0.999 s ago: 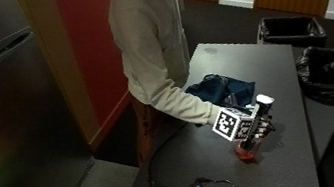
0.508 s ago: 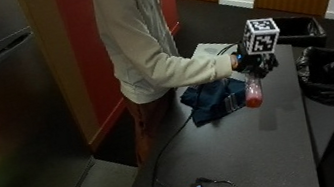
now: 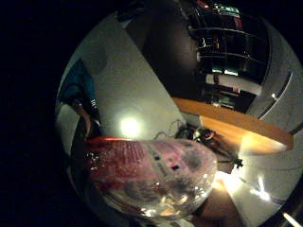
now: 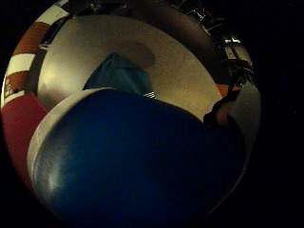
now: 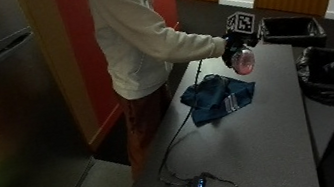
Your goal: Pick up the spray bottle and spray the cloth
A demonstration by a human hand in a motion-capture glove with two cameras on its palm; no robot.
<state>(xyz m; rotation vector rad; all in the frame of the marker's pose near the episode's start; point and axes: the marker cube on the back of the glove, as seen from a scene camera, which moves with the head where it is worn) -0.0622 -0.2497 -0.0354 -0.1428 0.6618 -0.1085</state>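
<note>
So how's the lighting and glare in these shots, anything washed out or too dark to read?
Outside view: dim but readable, the blue cloth and the spray bottle in the gloved right hand show clearly. Little finger side palm view: a bright glare spot on the table, highlights on the close bottle. Thumb side palm view: a dark blue shape blocks most of the picture.
</note>
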